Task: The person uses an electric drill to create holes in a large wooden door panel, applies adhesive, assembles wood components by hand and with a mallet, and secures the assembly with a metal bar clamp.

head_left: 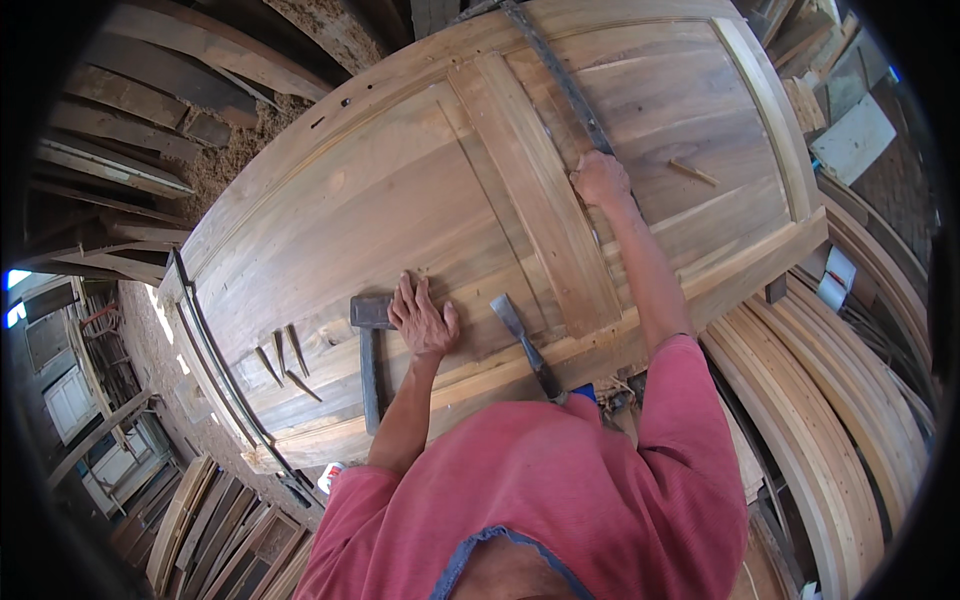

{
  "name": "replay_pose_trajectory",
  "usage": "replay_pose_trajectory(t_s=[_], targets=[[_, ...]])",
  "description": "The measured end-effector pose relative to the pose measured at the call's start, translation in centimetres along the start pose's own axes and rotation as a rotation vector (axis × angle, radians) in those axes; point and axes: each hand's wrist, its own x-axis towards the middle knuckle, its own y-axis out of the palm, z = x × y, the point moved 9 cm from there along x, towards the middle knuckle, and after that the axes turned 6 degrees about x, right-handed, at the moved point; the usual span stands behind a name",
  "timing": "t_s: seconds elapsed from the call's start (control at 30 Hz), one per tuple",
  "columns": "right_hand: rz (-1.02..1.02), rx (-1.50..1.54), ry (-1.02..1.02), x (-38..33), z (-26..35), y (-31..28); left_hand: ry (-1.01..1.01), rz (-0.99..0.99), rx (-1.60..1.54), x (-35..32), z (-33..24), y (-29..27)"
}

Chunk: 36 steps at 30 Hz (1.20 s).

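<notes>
A large panelled wooden door [370, 190] lies flat in front of me. My left hand [424, 318] rests on it, fingers stretched out, beside the dark head of a mallet [370, 365]; the fingertips overlap the head's edge. Farther off to the right, my right hand [603, 180] is closed around a long dark metal clamp bar [560, 75] that crosses the door. Between my arms lies a chisel [520, 335] with a wide blade, its handle toward me. Several thin wooden pegs [279, 353] lie left of the mallet, and a single wooden stick [692, 173] lies right of my right hand.
A second clamp bar [215, 350] runs along the door's left end. Stacked timber [150, 100] and wood shavings [240, 150] are beyond the far left edge. Long boards [800, 400] lie in piles on the right, with more planks [215, 530] at lower left.
</notes>
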Motion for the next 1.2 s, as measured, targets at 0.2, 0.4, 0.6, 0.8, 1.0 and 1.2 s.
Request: replay_pose_trajectory(t_s=[0.2,0.4,0.6,0.8,1.0,1.2], targets=[[0.046,-0.063,0.009,-0.9,-0.7,0.8,-0.005,-0.008,-0.01,0.1,0.0,-0.3],[0.17,-0.154,0.045,-6.5,-4.2,2.7,-0.002,-0.035,0.006,0.1,-0.1,-0.8],[0.234,-0.219,0.063,-10.1,-7.2,3.8,0.016,-0.064,-0.007,0.0,-0.6,-1.0],[0.053,-0.125,-0.03,-14.5,-6.7,2.8,-0.003,-0.027,-0.039,-0.2,-0.2,-0.3],[0.094,0.073,-0.154,-23.1,-0.3,10.2,-0.06,-0.017,-0.073,-0.9,1.4,-0.6],[-0.027,-0.094,-0.177,-31.6,2.9,17.6,0.125,-0.023,-0.245,-4.9,3.2,-4.5]])
